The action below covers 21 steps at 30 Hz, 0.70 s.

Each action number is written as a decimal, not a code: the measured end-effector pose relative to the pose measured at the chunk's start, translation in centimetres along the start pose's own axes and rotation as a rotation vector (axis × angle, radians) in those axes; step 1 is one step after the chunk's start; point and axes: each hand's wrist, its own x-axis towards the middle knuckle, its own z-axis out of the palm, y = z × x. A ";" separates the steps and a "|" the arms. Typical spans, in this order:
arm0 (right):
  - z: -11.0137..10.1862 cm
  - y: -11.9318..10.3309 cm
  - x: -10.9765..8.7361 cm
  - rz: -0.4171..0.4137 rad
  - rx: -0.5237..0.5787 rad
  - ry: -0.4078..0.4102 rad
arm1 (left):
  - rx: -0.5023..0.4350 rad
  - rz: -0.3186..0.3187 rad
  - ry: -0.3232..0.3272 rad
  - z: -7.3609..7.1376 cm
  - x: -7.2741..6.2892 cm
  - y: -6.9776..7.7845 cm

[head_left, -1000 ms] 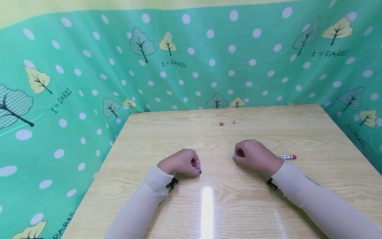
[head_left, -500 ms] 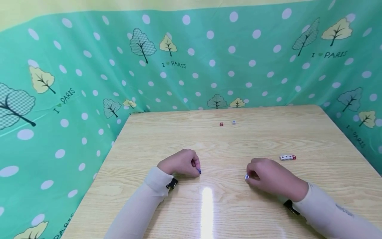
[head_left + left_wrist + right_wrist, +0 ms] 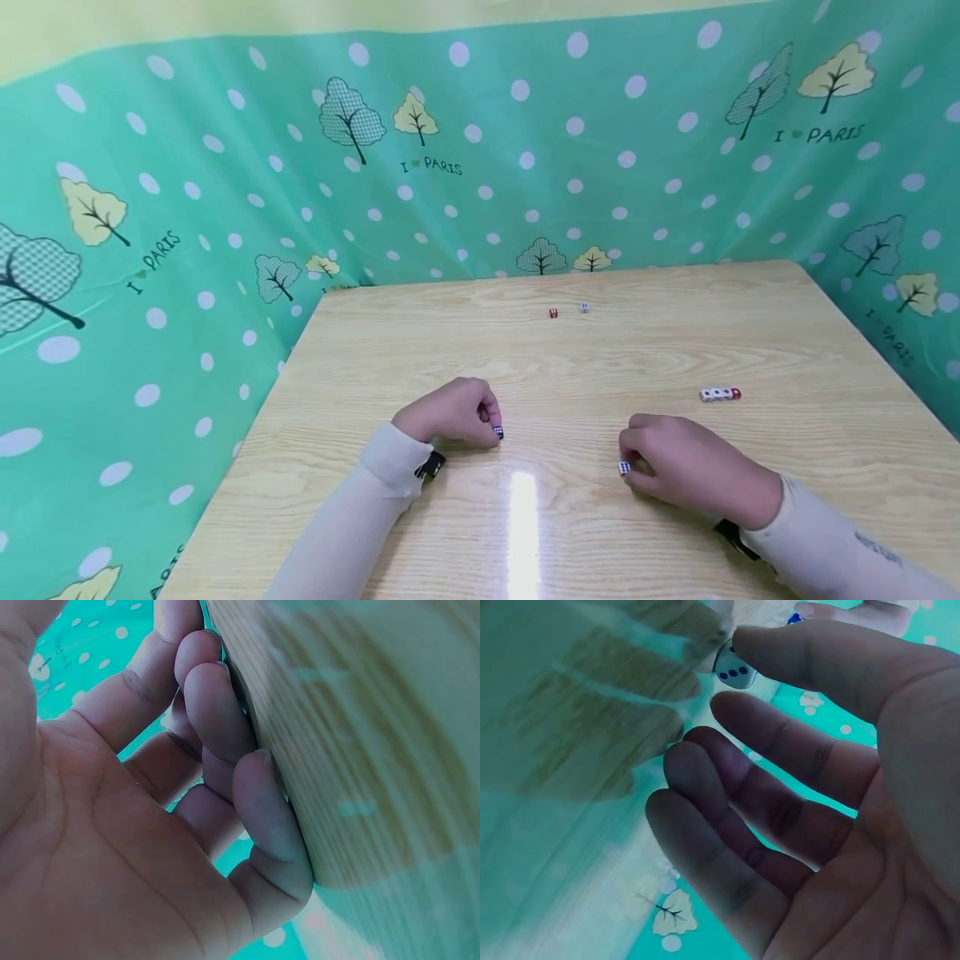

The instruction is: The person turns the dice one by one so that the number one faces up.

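At the left of the table, my left hand (image 3: 453, 412) pinches a small dark blue die (image 3: 498, 432) with white dots at its fingertips. The left wrist view shows that palm and its curled fingers against the tabletop, with the die out of sight. My right hand (image 3: 693, 467) holds a white die (image 3: 624, 468) with dark dots between thumb and index finger, low over or on the table. In the right wrist view the white die (image 3: 735, 671) lies between thumb tip and index tip, while the other fingers are loosely bent.
A row of white dice (image 3: 716, 395) ends in a red die (image 3: 736, 394) beyond the right hand. Near the back edge of the wooden table (image 3: 420, 333) sit a red die (image 3: 553, 313) and a white die (image 3: 584, 307). A green patterned cloth (image 3: 480, 158) surrounds the table.
My right hand has brought the white die toward the near side and slightly right, away from the middle of the table. The left hand has stayed put with the blue die.
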 end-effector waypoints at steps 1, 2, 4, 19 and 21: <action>0.1 0.0 0.1 -0.005 -0.003 -0.008 | 0.000 0.000 0.001 0.0 0.0 0.0; 0.1 0.0 0.3 -0.009 -0.011 -0.019 | 0.000 0.000 0.001 0.0 0.0 0.0; 0.2 -0.2 0.6 -0.020 -0.012 -0.045 | -0.004 -0.003 0.000 0.0 0.0 0.0; 0.5 -0.1 1.3 -0.131 -0.001 -0.047 | 0.004 0.011 -0.004 0.1 0.0 -0.3; 0.4 0.0 1.3 -0.133 0.001 -0.044 | 0.006 0.017 -0.001 0.1 0.2 -0.4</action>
